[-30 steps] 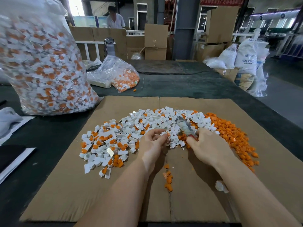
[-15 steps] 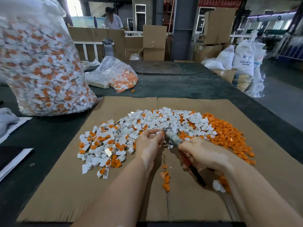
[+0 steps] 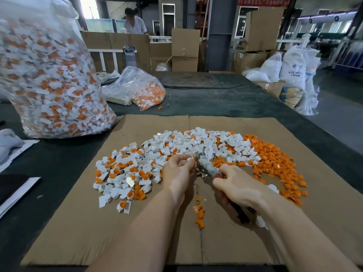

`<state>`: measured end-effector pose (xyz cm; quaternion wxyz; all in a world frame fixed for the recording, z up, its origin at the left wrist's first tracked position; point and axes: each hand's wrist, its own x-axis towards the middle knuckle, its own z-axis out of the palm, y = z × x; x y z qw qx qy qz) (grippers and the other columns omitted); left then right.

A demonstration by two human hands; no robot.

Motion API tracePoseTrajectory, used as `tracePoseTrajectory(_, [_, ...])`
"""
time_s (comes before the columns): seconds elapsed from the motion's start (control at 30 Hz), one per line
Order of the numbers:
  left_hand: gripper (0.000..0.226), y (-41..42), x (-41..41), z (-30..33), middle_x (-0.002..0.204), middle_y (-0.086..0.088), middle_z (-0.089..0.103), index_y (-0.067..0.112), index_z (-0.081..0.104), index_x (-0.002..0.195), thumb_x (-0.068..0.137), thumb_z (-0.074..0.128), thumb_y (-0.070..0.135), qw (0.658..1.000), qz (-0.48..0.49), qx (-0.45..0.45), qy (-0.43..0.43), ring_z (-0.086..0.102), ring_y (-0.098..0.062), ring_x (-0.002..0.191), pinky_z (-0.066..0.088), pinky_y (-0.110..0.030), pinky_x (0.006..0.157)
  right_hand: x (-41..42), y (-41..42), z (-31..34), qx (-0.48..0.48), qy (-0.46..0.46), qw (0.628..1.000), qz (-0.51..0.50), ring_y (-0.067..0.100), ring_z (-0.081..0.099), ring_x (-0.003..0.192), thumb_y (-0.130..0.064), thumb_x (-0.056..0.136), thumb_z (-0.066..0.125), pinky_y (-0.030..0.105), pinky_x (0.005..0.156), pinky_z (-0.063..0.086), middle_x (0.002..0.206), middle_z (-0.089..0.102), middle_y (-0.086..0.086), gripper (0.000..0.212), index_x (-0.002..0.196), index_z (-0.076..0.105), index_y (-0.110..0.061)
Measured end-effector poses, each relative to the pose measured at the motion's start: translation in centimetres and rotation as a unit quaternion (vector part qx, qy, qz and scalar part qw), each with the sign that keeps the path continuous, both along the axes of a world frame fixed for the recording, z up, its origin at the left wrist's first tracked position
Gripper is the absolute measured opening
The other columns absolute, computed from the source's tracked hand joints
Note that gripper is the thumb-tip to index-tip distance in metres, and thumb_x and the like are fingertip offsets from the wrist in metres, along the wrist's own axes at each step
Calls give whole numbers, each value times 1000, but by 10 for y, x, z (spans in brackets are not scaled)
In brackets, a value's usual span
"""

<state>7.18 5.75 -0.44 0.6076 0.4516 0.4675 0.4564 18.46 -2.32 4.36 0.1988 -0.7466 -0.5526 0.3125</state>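
Note:
A broad pile of small white plastic pieces (image 3: 176, 148), many with orange inserts, lies on a flat cardboard sheet (image 3: 137, 232). To its right spreads a heap of loose orange caps (image 3: 275, 165). My left hand (image 3: 177, 174) pinches one small white piece at its fingertips. My right hand (image 3: 235, 185) grips a pair of pliers (image 3: 206, 165) whose jaws meet that piece. The dark handles stick out below my right palm. A short trail of orange caps (image 3: 199, 213) lies between my forearms.
A large clear bag (image 3: 49, 79) full of white and orange pieces stands at the left. A smaller bag (image 3: 141, 89) lies behind the cardboard. White papers (image 3: 17, 154) sit at the left edge. Boxes, white sacks (image 3: 292, 67) and a person (image 3: 134, 22) are in the background.
My right hand has swung the pliers from pointing up into the pile to lying across toward my left hand. Their jaws now meet the piece that my left fingers hold.

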Motion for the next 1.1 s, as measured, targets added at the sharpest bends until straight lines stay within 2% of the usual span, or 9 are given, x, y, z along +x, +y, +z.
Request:
tracePoseTrajectory(0.2, [13,-1,-1,0,81,-5,64,9,60,104,91,58,8,1000,0,10,10,59,-4,62,46,-11,48,0,2,-9,27,-8,1000,-11,20,48,66,-23,92,47,28,58,37,76,47,5,22,73,38,-18])
tracePoseTrajectory(0.33, [13,-3,-3,1,79,-5,65,10,60,104,91,58,8,1000,0,2,-14,60,-4,58,48,-13,49,8,4,-13,60,20,997,-46,19,52,65,-32,85,61,30,60,39,76,55,4,23,76,48,-16])
tracePoseTrajectory(0.43, [18,-4,-6,-4,84,-6,67,12,62,110,93,57,11,999,-15,40,17,63,-8,68,50,-15,57,17,11,-20,102,-116,983,-103,14,51,72,-40,82,61,27,57,36,84,54,-2,25,91,51,-19])
tracePoseTrajectory(0.5, [21,-4,-8,-8,104,0,68,20,65,113,94,55,15,993,-27,91,74,63,-9,92,50,-18,76,22,15,-27,118,-223,958,-137,17,52,86,-44,83,59,28,62,38,96,55,-1,32,100,50,-18])
tracePoseTrajectory(0.57, [26,-3,-11,-10,116,12,60,24,65,117,96,53,18,978,-37,147,143,52,-2,110,38,-19,95,29,19,-34,114,-300,935,-148,21,51,102,-48,84,57,30,72,43,109,55,2,41,110,50,-17])
tracePoseTrajectory(0.77, [30,-2,-11,-14,128,10,58,27,63,121,98,47,16,959,-68,184,203,44,0,123,27,-10,97,34,24,-46,79,-412,897,-142,23,42,121,-69,83,43,35,97,36,127,50,5,67,124,47,-17])
tracePoseTrajectory(0.83, [30,-1,-10,-15,129,10,58,28,63,120,98,46,16,957,-77,185,208,45,-3,125,26,-7,95,27,21,-46,132,-427,885,-131,23,41,122,-60,88,44,37,101,32,129,49,5,57,128,48,-19])
tracePoseTrajectory(0.97, [28,-2,-8,-14,123,10,62,27,65,117,98,47,15,953,-96,193,213,50,-4,120,32,-9,94,3,17,-54,390,-262,882,-24,25,61,96,-5,82,68,36,84,48,101,66,9,31,113,66,-9])
tracePoseTrajectory(1.1, [28,-5,-9,-12,120,7,62,26,67,114,97,48,14,948,-116,194,222,50,-6,118,34,-21,100,-8,15,-61,433,-188,881,16,21,62,81,0,79,70,31,72,51,86,67,5,15,92,71,-7])
